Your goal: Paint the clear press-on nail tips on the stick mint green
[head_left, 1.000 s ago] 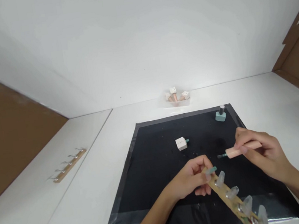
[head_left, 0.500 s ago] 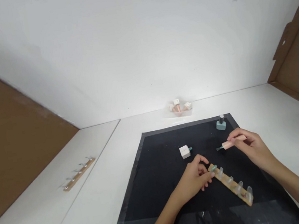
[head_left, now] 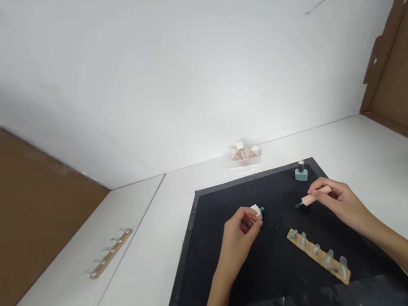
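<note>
My left hand curls its fingers round a small white square bottle with a teal neck that lies on the black mat. My right hand pinches a pink nail polish brush handle, its dark teal tip pointing left just above the mat. A wooden strip carrying several clear false nails lies flat on the mat between and in front of my hands; the nail at its far end is teal. An open light-blue polish bottle stands at the mat's far right corner.
A clear tray of polish bottles sits against the white back wall. A second wooden strip with nails lies on the white tabletop to the left. Brown cardboard panels stand at both sides.
My left hand has let go of the nail strip, which now lies flat on the mat, and has moved up to the white bottle. My right hand has kept the brush.
</note>
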Motion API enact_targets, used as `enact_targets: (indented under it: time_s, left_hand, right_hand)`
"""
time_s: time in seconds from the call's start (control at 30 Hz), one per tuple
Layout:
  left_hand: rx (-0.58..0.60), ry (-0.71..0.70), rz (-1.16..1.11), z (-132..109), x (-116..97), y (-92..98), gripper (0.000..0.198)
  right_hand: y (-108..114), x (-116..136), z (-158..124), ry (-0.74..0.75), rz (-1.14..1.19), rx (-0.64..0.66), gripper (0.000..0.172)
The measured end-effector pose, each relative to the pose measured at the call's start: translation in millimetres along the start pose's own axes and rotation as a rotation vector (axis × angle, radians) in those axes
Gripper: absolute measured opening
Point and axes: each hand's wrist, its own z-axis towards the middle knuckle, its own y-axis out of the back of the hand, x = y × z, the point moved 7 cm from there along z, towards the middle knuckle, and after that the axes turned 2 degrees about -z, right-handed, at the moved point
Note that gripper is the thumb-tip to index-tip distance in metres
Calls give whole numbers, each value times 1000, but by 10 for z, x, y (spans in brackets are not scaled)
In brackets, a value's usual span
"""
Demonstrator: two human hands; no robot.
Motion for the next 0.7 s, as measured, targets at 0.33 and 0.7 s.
enact_targets:
  time_s: [0.33,0.7]
  left_hand:
    - [-126,-38,96,122,227,48,24]
    - [-90,120,-539,41,98,-3,55]
  right_hand:
    - [-28,-64,-5,-18,5,3,17]
    - [-229,155,-163,278,35,234,20]
